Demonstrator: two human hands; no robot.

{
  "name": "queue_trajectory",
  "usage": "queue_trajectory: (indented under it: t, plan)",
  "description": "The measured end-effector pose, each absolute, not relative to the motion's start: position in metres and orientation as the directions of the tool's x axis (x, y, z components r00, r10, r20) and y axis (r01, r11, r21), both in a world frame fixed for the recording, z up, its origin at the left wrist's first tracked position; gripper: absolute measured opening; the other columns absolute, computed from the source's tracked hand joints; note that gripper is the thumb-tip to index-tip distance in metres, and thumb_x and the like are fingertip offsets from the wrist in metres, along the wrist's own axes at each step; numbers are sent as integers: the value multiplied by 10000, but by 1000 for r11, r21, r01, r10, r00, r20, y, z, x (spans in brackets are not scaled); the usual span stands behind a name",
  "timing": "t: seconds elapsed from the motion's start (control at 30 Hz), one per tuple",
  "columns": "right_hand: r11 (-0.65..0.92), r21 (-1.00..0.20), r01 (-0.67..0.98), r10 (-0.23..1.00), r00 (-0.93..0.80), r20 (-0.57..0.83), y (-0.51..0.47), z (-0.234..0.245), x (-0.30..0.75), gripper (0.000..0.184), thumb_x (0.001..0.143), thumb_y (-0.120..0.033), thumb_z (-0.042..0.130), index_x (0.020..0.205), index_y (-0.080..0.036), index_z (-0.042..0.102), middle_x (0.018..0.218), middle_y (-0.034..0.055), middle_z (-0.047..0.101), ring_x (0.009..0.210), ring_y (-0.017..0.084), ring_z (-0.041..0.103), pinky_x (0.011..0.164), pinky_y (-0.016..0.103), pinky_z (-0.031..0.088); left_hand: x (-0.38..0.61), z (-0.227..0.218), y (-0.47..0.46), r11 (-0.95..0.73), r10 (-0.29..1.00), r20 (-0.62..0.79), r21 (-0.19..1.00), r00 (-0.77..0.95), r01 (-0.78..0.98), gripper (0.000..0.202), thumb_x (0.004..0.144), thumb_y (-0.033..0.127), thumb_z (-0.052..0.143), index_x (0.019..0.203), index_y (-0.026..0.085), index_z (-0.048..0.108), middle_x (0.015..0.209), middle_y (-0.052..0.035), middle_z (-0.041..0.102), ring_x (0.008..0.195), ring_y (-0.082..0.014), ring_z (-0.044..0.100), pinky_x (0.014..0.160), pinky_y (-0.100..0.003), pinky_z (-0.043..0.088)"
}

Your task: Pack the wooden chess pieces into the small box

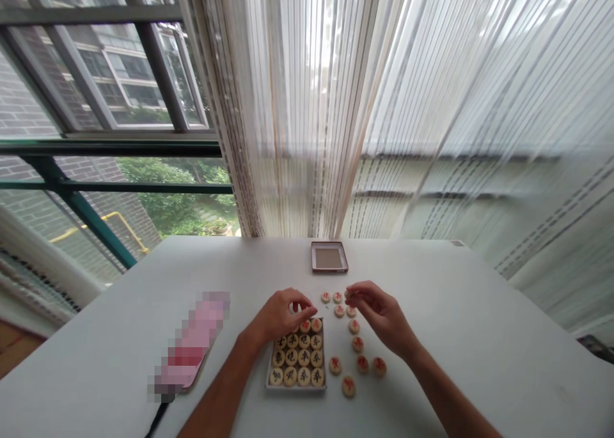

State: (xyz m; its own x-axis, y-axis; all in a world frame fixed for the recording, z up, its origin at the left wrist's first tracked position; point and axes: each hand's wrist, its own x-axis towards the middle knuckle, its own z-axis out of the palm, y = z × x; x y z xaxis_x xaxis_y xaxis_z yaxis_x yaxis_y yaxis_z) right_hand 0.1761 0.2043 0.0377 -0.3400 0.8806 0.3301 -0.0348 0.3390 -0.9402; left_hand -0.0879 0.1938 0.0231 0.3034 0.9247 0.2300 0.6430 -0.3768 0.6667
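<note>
A shallow box (325, 361) holds rows of round wooden Chinese chess pieces, black-marked ones in front and red-marked ones at the far end. Over that far end is my left hand (284, 313), thumb and index fingertips nearly meeting, with no piece visible between them; it hides part of the back row. My right hand (381, 316) pinches a Chinese chess piece (348, 294) at the far end of the loose group; fingers cover most of it. Several red-marked pieces (354, 327) lie loose right of the box, one nearest the front edge (348, 386).
An open box lid (329, 270) lies farther back on the white table (480, 336). To the left is a pink, partly blurred object (196, 342) with a black cord (158, 419). Curtains (307, 188) and a window stand behind the table.
</note>
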Motion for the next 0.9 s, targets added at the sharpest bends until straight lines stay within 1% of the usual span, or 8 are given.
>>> queue_trajectory:
  t: [0.1, 0.2, 0.37, 0.47, 0.57, 0.63, 0.8, 0.9]
  plan:
    - [282, -958, -41, 920, -271, 283, 215, 40, 187, 283, 846, -419, 723, 1024, -206, 668, 945, 55, 729, 868, 207, 713, 834, 372, 584, -83, 18, 191, -395, 917, 210, 599, 339, 696, 352, 853, 527, 629, 821, 197, 746, 766, -35, 698, 671, -166, 589, 623, -245, 427]
    - [253, -967, -11, 941, -231, 249, 224, 38, 199, 315, 824, -436, 742, 1006, -186, 680, 882, 51, 729, 805, 197, 703, 787, 357, 582, -80, 16, 190, -390, 921, 212, 554, 328, 736, 387, 836, 560, 630, 786, 185, 710, 754, -36, 674, 674, -169, 580, 623, -247, 419]
    - [209, -978, -20, 970, -126, 209, 230, 24, 216, 351, 810, -448, 751, 1021, -177, 684, 935, 59, 708, 797, 192, 697, 781, 344, 576, -80, 16, 190, -388, 920, 182, 548, 347, 741, 435, 715, 602, 734, 883, 202, 706, 806, -15, 662, 710, -174, 581, 643, -248, 420]
    - [197, -980, -22, 976, -95, 198, 232, 17, 220, 353, 810, -443, 753, 1038, -182, 685, 954, 58, 698, 800, 194, 697, 783, 340, 573, -81, 15, 189, -390, 919, 171, 529, 356, 753, 465, 679, 627, 753, 864, 204, 700, 802, -4, 658, 705, -169, 575, 639, -244, 413]
    - [200, -980, -14, 974, -105, 201, 232, 14, 219, 332, 816, -428, 752, 1037, -188, 689, 942, 57, 700, 788, 189, 691, 768, 329, 565, -81, 14, 189, -393, 917, 162, 520, 364, 758, 442, 697, 625, 740, 828, 205, 701, 791, -3, 657, 710, -167, 575, 643, -242, 414]
    - [198, -980, -9, 974, -113, 198, 230, 15, 217, 326, 813, -426, 754, 1028, -188, 693, 923, 58, 703, 775, 188, 687, 755, 327, 562, -81, 16, 189, -382, 921, 153, 537, 358, 752, 423, 722, 612, 723, 831, 204, 707, 792, -7, 662, 712, -167, 579, 644, -241, 419]
    - [181, -983, -12, 975, -127, 181, 222, 18, 214, 324, 807, -432, 757, 1007, -183, 699, 887, 55, 704, 759, 185, 678, 750, 327, 561, -89, 27, 189, -320, 943, 129, 604, 307, 729, 421, 883, 569, 554, 863, 187, 729, 810, -35, 696, 712, -171, 600, 661, -253, 448]
    - [159, -987, -35, 977, -141, 162, 221, 17, 216, 320, 795, -423, 771, 999, -188, 697, 890, 45, 702, 755, 171, 671, 747, 313, 563, -100, 28, 185, -258, 963, 113, 640, 243, 724, 417, 912, 538, 518, 897, 184, 738, 845, -48, 720, 750, -183, 627, 710, -271, 483]
